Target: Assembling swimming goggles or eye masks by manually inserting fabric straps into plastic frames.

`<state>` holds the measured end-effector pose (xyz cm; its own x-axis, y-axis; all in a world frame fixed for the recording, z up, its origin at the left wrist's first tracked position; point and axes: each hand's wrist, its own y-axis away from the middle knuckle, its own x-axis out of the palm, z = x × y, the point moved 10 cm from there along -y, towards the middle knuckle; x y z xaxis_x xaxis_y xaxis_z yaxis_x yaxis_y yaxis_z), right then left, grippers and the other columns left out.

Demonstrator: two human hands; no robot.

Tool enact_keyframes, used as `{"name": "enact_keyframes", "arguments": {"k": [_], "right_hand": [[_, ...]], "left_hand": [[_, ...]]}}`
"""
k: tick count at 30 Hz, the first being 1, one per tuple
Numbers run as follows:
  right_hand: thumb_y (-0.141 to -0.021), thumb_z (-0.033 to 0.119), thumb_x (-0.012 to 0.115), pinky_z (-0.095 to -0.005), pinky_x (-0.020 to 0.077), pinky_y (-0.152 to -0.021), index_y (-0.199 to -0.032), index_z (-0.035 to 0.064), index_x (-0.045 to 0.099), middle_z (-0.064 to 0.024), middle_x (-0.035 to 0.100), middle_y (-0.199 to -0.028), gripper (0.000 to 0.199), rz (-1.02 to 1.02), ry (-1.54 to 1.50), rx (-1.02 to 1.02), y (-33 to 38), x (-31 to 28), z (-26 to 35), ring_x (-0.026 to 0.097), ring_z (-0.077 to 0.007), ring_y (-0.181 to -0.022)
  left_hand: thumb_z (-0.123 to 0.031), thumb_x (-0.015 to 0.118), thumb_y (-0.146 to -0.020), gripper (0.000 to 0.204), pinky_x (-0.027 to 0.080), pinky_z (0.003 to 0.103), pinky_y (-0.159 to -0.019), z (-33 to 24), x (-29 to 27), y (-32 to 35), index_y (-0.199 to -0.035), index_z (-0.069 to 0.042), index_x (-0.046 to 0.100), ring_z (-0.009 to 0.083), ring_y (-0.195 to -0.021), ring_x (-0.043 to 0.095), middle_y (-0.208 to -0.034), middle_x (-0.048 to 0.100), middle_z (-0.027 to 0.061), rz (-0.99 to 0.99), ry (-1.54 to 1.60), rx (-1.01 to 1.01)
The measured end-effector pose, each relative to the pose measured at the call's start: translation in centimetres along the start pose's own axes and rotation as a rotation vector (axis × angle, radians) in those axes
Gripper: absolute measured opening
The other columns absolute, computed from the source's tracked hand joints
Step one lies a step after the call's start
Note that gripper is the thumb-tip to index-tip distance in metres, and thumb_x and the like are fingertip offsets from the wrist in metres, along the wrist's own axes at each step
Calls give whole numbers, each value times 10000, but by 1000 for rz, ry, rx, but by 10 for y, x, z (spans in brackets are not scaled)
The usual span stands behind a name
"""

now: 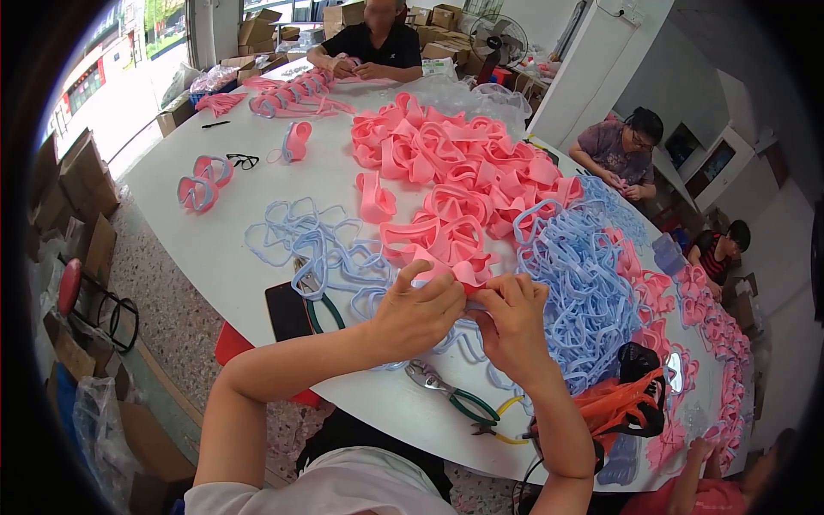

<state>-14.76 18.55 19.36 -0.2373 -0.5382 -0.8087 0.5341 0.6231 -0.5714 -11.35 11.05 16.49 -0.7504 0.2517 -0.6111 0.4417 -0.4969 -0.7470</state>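
Both my hands meet above the near part of the white table (pixel 197 257). My left hand (pixel 421 311) pinches a soft pink rubber piece (pixel 470 276), its fingers curled. From the other side my right hand (pixel 512 330) grips the same piece between thumb and fingers. A bit of pale blue shows between the hands, mostly hidden by the fingers. Just beyond them lies a big heap of similar pink goggle-shaped pieces (pixel 429 137). Thin pale blue loop frames (pixel 579 292) are piled to the right, and a looser tangle of blue loops (pixel 313 240) spreads to the left.
Near my left forearm lie a black phone (pixel 287 311) and green-handled pliers (pixel 326 313). More green-handled pliers (pixel 455 395) and a yellow-handled tool (pixel 506 421) sit by the near edge, beside an orange bag (pixel 614 408). Glasses (pixel 244 160) lie farther off. Several people work around the table.
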Motion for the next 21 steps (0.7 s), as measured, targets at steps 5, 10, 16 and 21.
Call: {"name": "enact_keyframes", "arguments": {"k": [5, 10, 16, 21], "right_hand": [[-751, 99, 749, -396, 324, -830, -1019, 78, 640, -38, 555, -988, 291, -9, 58, -12, -1, -1, 1, 511, -233, -960], [-794, 137, 734, -423, 418, -821, -1113, 60, 584, -111, 577, -1000, 361, -83, -136, 162, 30, -18, -16, 551, -301, -971], [-708, 297, 803, -429, 525, -801, -1031, 6, 571, -133, 594, -1008, 492, 951, 161, 299, 196, 126, -20, 604, -316, -975], [-725, 353, 784, -426, 538, -785, -1088, -11, 525, -162, 595, -1066, 577, 1013, 209, 315, 216, 139, -26, 613, -325, -992]], "left_hand": [[-180, 714, -740, 182, 282, 444, -1008, 11, 5, -5, -900, -111, 662, 177, -1026, 525, -959, 603, -4, 27, 90, -10], [-204, 750, -738, 211, 301, 423, -964, 55, 2, 10, -903, -105, 662, 208, -988, 516, -941, 609, 16, 12, 317, -182], [-183, 754, -751, 192, 314, 407, -918, 84, -7, 18, -889, -83, 665, 222, -963, 515, -912, 611, 19, 3, 431, -293], [-176, 767, -738, 200, 323, 390, -878, 92, -12, 23, -878, -74, 667, 242, -943, 505, -893, 610, 31, 11, 454, -328]]}}
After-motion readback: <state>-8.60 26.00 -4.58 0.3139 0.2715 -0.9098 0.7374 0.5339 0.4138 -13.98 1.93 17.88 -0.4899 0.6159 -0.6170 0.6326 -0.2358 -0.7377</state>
